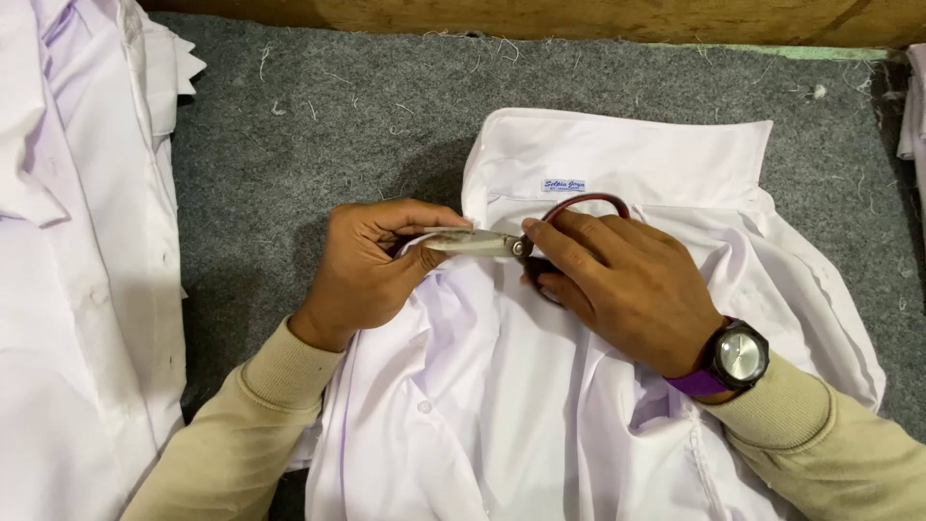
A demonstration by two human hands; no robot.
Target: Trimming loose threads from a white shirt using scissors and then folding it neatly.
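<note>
White shirt (pixel 598 386) lies front-up at centre frame, collar toward 12 o'clock, a small label sewn inside the neckband. Scissors (pixel 511 241) sit just below the collar, blades pointing toward 9 o'clock, dark red handle loops at the 3 o'clock end. Blades appear nearly closed; the tips are hidden behind the left fingers, so whether they bite fabric cannot be told. Right hand (pixel 627 285) holds the scissors: fingers curled through and around the handle loops, one loop arching above the knuckles at 12 o'clock, index finger laid along the pivot. Left hand (pixel 371 265) is at 9 o'clock of the blades, fingers and thumb pinched closed on a fold of the shirt's front edge, holding it up against the blade; fingertips touch the metal or lie just beside it. Both forearms enter from 6 o'clock, angled inward, in beige ribbed-cuff sleeves; left wrist rests near the shirt's edge, right wrist lies on the shirt body. Right wrist carries a wristwatch (pixel 738 355) with a round pale dial and purple strap. Surface: grey felt-like table cover (pixel 318 135), flecked with thread scraps and lint. Stack of white garments (pixel 77 270) at 9 o'clock, well apart from the hands. Wooden board (pixel 579 17) runs along the 12 o'clock edge; more white cloth shows at the 3 o'clock margin.
</note>
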